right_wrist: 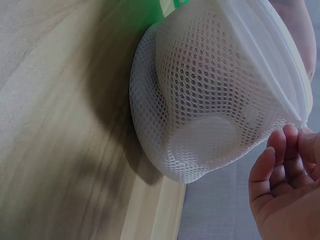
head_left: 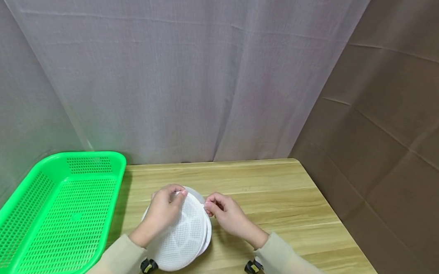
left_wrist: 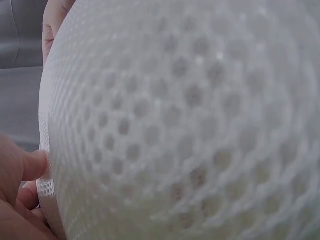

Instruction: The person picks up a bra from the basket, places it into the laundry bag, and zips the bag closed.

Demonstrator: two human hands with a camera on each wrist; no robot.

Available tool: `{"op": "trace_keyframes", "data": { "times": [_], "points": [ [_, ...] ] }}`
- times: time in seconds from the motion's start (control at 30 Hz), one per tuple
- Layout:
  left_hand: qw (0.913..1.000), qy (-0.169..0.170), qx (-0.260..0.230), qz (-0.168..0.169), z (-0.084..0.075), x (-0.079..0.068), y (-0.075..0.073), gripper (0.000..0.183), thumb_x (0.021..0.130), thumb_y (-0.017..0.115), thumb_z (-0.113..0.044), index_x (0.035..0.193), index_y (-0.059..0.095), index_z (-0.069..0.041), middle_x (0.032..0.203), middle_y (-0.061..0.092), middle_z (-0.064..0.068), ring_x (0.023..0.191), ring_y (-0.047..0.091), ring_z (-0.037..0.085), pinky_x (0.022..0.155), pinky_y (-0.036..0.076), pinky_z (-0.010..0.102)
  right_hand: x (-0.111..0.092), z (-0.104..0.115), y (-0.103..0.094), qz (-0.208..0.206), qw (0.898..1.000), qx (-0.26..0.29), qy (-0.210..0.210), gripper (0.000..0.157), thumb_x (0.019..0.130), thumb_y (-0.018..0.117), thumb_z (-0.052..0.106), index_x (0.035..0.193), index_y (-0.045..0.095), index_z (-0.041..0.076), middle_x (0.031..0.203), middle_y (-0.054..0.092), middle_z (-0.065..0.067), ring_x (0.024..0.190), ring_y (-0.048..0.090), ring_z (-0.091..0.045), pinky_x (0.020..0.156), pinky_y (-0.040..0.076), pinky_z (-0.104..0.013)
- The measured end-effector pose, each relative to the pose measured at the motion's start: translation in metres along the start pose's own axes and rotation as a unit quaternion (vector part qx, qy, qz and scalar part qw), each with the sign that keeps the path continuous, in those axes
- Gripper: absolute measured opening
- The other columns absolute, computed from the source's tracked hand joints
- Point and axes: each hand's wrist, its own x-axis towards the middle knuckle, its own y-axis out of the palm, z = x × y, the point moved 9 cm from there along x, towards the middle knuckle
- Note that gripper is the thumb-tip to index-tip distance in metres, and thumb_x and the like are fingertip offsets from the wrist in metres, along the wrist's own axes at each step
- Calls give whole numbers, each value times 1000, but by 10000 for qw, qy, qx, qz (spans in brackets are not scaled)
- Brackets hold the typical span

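Observation:
A round white mesh laundry bag [head_left: 185, 238] stands on the wooden table in front of me, its honeycomb netting filling most of the left wrist view. My left hand [head_left: 163, 212] pinches the bag's upper edge between thumb and fingers. On the right side, thumb and fingertips of my right hand [head_left: 227, 215] pinch the end of the zipper [right_wrist: 267, 60] at the rim. The right wrist view shows the bag's netted side bulging, with a pale round patch low on it. Whatever the bag holds is hidden by the mesh.
A green plastic basket [head_left: 120, 196] with slotted walls stands to the left on the wooden table [head_left: 275, 200]. Behind the table hangs a grey curtain [head_left: 172, 85], and brown cloth [head_left: 398, 144] covers the right side. Small black cameras sit at both wrists.

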Motion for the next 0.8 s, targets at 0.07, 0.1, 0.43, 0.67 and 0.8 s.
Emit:
{"op": "trace_keyframes", "data": {
  "times": [0.07,0.1,0.43,0.67,0.8],
  "points": [
    [10000,-38,-48,24,0,0,-1,13,94,63,-21,99,70,-10,104,70,7,99,61,26,94,40,47,0,0,0,7,10000,-27,-31,13,99,56,24,89,61,18,80,61,-1,75,58,-18,63,49,-26],
    [10000,-52,-75,39,0,1,-1,14,94,63,-20,100,69,-9,104,70,7,97,61,24,93,42,46,0,0,0,21,10000,-33,-56,12,99,55,23,89,61,18,80,61,0,75,58,-18,63,49,-26],
    [9995,-264,-145,59,2,4,-7,17,95,62,-17,102,68,-3,93,68,9,71,56,17,72,50,37,-2,1,0,44,10000,-74,-49,14,99,55,23,91,62,14,79,60,-1,74,58,-19,63,47,-24],
    [9999,-136,-82,-55,3,6,-13,17,95,61,-15,100,69,-1,99,69,12,95,62,26,88,48,44,-8,22,-2,23,10000,-79,13,14,99,52,8,93,61,-2,81,61,-15,76,59,-32,63,46,-24],
    [9998,-153,-84,-45,4,6,-14,17,94,62,-15,100,69,0,100,68,13,96,62,27,88,49,44,-7,16,-1,38,9999,-126,54,15,100,53,10,94,62,-1,81,61,-12,77,60,-31,63,46,-24]
  ]
}}
